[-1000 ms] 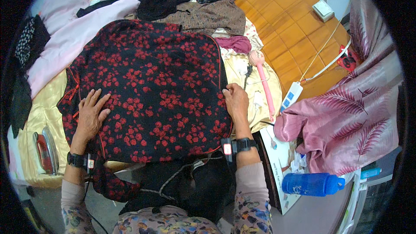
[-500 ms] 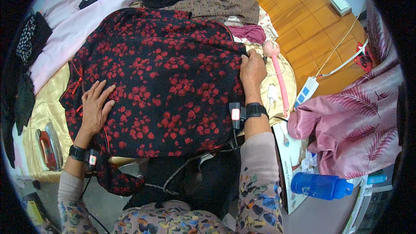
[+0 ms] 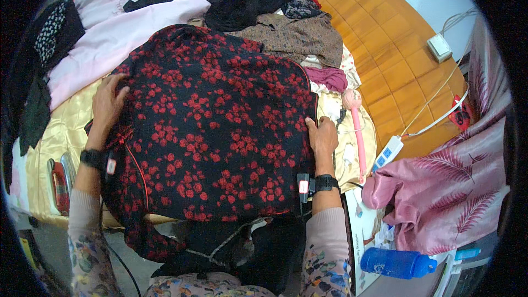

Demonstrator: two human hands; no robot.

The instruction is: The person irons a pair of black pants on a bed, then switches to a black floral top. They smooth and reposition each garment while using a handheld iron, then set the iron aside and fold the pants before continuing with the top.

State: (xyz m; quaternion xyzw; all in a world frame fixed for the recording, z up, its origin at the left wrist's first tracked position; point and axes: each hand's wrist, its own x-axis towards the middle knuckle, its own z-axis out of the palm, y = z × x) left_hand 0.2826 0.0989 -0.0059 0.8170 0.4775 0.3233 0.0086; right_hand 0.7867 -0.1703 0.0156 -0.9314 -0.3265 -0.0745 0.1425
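Note:
A black garment with red flowers (image 3: pixel 220 126) is spread in front of me, its near edge hanging toward my lap. Red piping runs along its left side and upper right. At its upper left edge, my left hand (image 3: pixel 110 102) has its fingers bent over the cloth, thumb on the inner side. My right hand (image 3: pixel 323 137) pinches the right edge between thumb and fingers. A dark sleeve-like part (image 3: pixel 154 242) droops at the lower left. To the left of my left forearm, an iron (image 3: pixel 59 184) stands on pale yellow satin cloth (image 3: pixel 47 132).
Beyond the garment lie a brown speckled cloth (image 3: pixel 302 36), black clothing (image 3: pixel 225 3) and pink bedding (image 3: pixel 126 27). Right of my hand are a pink long-handled tool (image 3: pixel 358 137) and a power strip (image 3: pixel 389 154). A blue bottle (image 3: pixel 393 263) lies near a pink curtain (image 3: pixel 440 187).
My left hand has moved from lying flat on the cloth to its upper left edge. My right hand has slid nearer along the right edge. The view has shifted slightly.

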